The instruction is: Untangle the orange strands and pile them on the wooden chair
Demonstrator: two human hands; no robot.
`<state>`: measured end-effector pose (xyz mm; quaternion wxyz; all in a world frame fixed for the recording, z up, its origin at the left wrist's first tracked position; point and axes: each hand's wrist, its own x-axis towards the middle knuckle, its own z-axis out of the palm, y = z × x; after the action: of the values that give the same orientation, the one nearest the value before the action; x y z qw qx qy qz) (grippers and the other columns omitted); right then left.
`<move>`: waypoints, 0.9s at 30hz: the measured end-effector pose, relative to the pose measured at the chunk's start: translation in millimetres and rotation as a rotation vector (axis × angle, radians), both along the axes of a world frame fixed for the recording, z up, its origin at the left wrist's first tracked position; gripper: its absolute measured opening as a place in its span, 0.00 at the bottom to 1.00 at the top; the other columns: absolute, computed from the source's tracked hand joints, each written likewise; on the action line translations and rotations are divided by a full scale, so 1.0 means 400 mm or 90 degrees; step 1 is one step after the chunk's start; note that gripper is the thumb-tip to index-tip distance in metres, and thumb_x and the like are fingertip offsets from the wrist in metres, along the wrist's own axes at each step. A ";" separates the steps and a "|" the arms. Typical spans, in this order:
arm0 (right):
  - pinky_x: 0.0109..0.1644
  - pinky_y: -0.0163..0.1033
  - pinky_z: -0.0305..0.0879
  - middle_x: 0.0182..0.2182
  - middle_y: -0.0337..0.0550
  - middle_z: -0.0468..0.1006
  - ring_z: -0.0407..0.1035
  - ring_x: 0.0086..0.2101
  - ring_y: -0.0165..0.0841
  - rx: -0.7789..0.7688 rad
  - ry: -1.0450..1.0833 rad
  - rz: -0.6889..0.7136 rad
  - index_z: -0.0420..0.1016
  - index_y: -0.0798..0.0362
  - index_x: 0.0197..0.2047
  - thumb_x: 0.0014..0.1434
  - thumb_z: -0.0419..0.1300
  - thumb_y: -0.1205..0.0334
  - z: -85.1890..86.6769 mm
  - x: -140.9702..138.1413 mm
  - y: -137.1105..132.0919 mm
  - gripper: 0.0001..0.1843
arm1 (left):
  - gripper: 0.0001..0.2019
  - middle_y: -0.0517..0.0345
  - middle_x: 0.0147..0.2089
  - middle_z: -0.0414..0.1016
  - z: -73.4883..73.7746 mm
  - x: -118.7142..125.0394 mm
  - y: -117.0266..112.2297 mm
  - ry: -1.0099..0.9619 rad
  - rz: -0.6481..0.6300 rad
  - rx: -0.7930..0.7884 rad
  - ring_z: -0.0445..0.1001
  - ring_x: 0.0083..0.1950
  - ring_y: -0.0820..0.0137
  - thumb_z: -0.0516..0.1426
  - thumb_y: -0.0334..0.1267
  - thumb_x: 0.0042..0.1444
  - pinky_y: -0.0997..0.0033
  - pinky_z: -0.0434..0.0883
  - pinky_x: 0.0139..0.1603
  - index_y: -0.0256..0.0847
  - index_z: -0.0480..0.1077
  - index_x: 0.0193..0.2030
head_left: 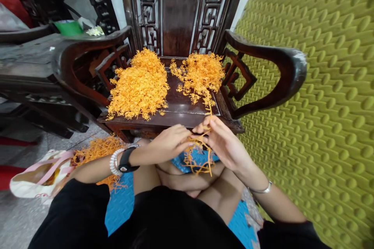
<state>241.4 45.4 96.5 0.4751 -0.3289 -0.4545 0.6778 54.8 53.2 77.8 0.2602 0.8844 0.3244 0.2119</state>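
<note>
Thin, bending orange strands (210,163) hang between the two hands, before a glossy, dark wooden chair (179,103). The right hand (226,142) has its grip pinched on them; the left hand (173,140) meets them, but whether its grip is clenched I cannot tell, its fingertips being partly hidden. Frilly curls form a larger heap (140,89) and a smaller heap (206,72). The left forearm (93,170) covers part of a stringy tangle (97,149); the chair's top is cut off.

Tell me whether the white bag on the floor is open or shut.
Open: the white bag has a gaping mouth that shows its inside, and a pink strap crosses the opening.
</note>
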 end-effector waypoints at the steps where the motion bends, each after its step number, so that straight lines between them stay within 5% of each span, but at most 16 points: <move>1: 0.45 0.41 0.70 0.34 0.39 0.73 0.70 0.39 0.33 -0.022 -0.009 0.001 0.67 0.48 0.38 0.63 0.55 0.58 -0.014 0.004 -0.009 0.04 | 0.11 0.53 0.38 0.69 -0.013 -0.003 -0.001 0.010 0.000 0.009 0.66 0.43 0.65 0.48 0.41 0.65 0.64 0.65 0.46 0.38 0.68 0.39; 5: 0.44 0.43 0.73 0.41 0.41 0.75 0.72 0.42 0.34 -0.158 -0.001 0.014 0.68 0.48 0.43 0.62 0.57 0.58 -0.073 0.022 -0.034 0.07 | 0.11 0.54 0.42 0.66 -0.075 -0.019 0.005 -0.044 -0.054 -0.114 0.66 0.45 0.68 0.46 0.38 0.65 0.67 0.64 0.47 0.38 0.67 0.37; 10: 0.32 0.36 0.73 0.36 0.43 0.76 0.73 0.34 0.31 -0.295 0.019 0.057 0.68 0.52 0.45 0.63 0.55 0.57 -0.101 0.029 -0.060 0.10 | 0.10 0.63 0.30 0.65 -0.131 -0.018 -0.013 -0.108 0.018 -0.265 0.63 0.31 0.74 0.49 0.42 0.62 0.73 0.60 0.32 0.39 0.62 0.34; 14: 0.20 0.26 0.60 0.29 0.38 0.74 0.64 0.21 0.22 -0.313 -0.058 0.138 0.70 0.55 0.41 0.56 0.65 0.57 -0.101 0.036 -0.076 0.13 | 0.09 0.64 0.30 0.64 -0.109 -0.026 -0.028 -0.133 -0.002 -0.269 0.62 0.31 0.75 0.53 0.42 0.61 0.75 0.60 0.32 0.40 0.60 0.34; 18: 0.17 0.27 0.47 0.20 0.31 0.70 0.53 0.16 0.19 -0.204 -0.214 0.205 0.68 0.55 0.41 0.53 0.67 0.52 -0.113 0.056 -0.082 0.19 | 0.11 0.57 0.40 0.72 -0.076 -0.040 -0.046 -0.060 -0.092 -0.232 0.69 0.37 0.72 0.52 0.44 0.63 0.73 0.64 0.37 0.41 0.65 0.47; 22: 0.18 0.28 0.47 0.14 0.26 0.63 0.52 0.16 0.20 -0.085 -0.336 0.326 0.65 0.55 0.37 0.55 0.64 0.47 -0.118 0.077 -0.084 0.19 | 0.16 0.56 0.34 0.75 -0.071 -0.052 -0.064 0.072 -0.157 -0.179 0.70 0.33 0.71 0.47 0.42 0.67 0.72 0.64 0.37 0.39 0.73 0.39; 24: 0.18 0.27 0.46 0.14 0.25 0.61 0.52 0.16 0.20 -0.087 -0.350 0.365 0.64 0.55 0.34 0.54 0.64 0.48 -0.109 0.087 -0.081 0.19 | 0.15 0.54 0.37 0.76 -0.069 -0.058 -0.067 0.050 -0.153 -0.214 0.71 0.36 0.71 0.49 0.44 0.66 0.71 0.66 0.40 0.39 0.73 0.39; 27: 0.20 0.27 0.51 0.16 0.27 0.65 0.56 0.17 0.20 -0.104 -0.329 0.376 0.64 0.55 0.33 0.53 0.66 0.51 -0.089 0.102 -0.073 0.18 | 0.14 0.51 0.46 0.76 -0.066 -0.065 -0.072 -0.084 -0.154 -0.405 0.72 0.47 0.68 0.50 0.44 0.65 0.70 0.67 0.49 0.39 0.73 0.44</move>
<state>282.4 16.0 61.1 0.1024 -0.3806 -0.5785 0.7141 28.8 24.5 51.4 0.5667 0.7754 0.2493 0.1240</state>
